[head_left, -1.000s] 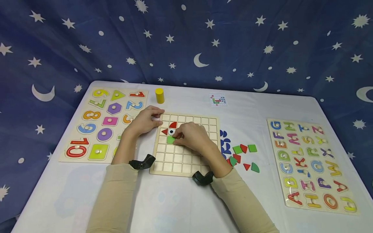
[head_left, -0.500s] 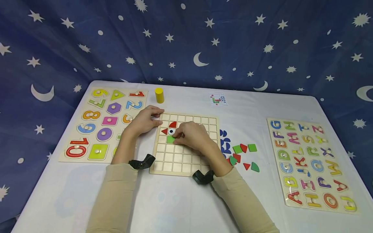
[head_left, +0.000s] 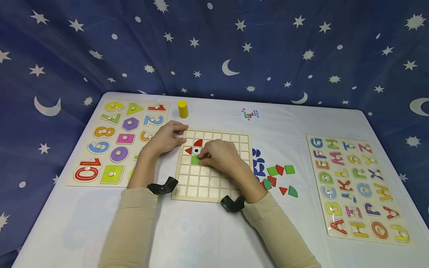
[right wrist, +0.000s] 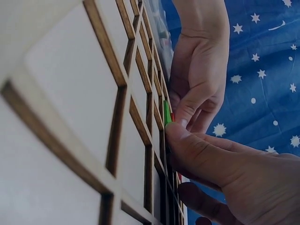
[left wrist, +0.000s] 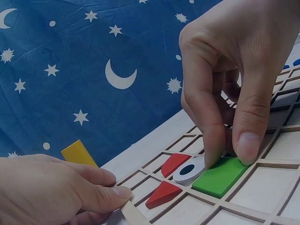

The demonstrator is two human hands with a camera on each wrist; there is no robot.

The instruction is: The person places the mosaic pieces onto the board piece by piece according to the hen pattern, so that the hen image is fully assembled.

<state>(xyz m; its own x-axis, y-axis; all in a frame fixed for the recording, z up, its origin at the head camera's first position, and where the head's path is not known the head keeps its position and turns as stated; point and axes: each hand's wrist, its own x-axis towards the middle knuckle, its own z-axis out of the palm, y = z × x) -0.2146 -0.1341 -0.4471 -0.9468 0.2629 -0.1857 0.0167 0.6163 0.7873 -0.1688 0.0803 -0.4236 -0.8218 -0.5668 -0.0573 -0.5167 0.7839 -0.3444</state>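
Note:
A wooden grid board (head_left: 194,191) lies flat on the table. My left hand (head_left: 165,138) grips its upper left corner, thumb on the frame. With thumb and forefinger, my right hand (head_left: 221,155) pinches a green square tile (left wrist: 220,177) that sits in or on a grid cell; how fully it is seated I cannot tell. Right above the green tile is a white disc with a black dot (left wrist: 189,171). A red quarter-circle tile (head_left: 198,142) lies above the disc, and a red triangle tile (head_left: 188,150) to its left. My right hand hides part of the grid.
Blue tiles (head_left: 259,161) and loose red and green tiles (head_left: 289,169) lie right of the board. A pattern card (head_left: 250,113) and a yellow cylinder (head_left: 182,109) stand behind. A number puzzle (head_left: 114,149) is at left, a letter puzzle (head_left: 360,190) at right.

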